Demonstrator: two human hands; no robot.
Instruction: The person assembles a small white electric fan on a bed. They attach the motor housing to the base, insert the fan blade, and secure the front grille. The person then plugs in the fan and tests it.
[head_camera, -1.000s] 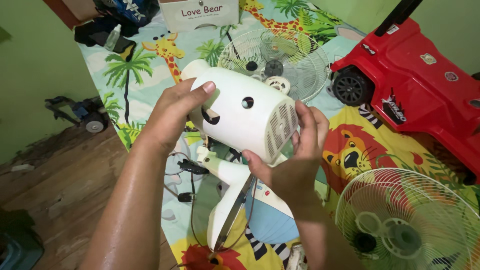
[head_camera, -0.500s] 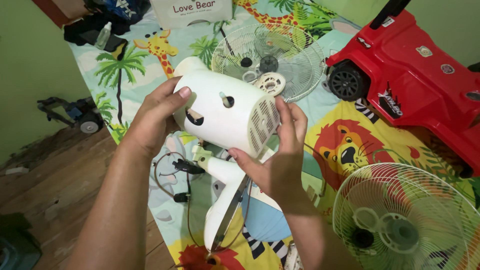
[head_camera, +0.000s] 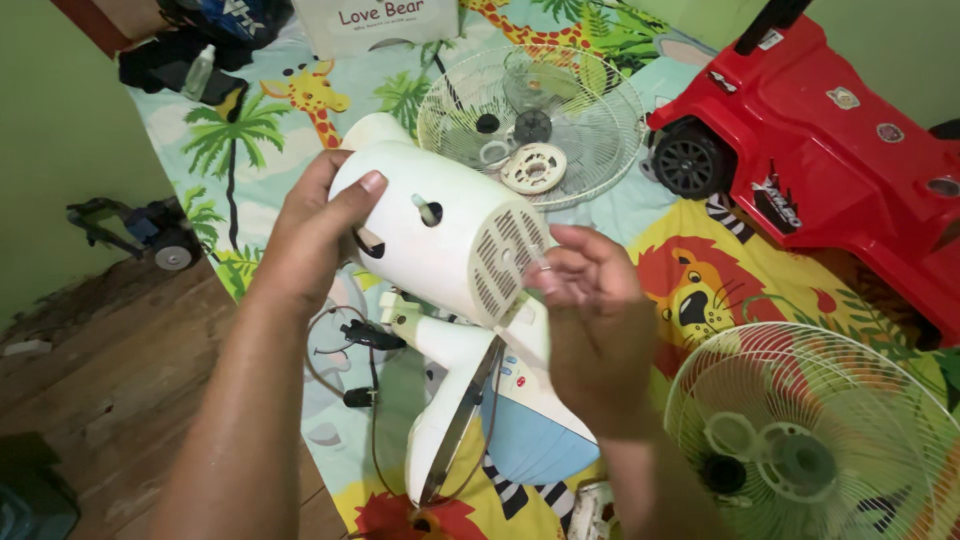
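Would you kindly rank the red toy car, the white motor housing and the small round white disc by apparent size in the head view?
1. red toy car, partly cut off by the frame
2. white motor housing, held nearer the camera, so it may look enlarged
3. round white disc, clearly smallest

Both hands (head_camera: 310, 235) on white fan housing (head_camera: 445, 235)

Below me, a bright animal-print play mat (head_camera: 700, 290) covers the worn wooden floor (head_camera: 120, 380). On the mat: a round white wire fan grille (head_camera: 590, 110) at twelve o'clock, a red plastic ride-on toy car (head_camera: 840, 150) at two, a second white wire grille (head_camera: 820, 440) at four.
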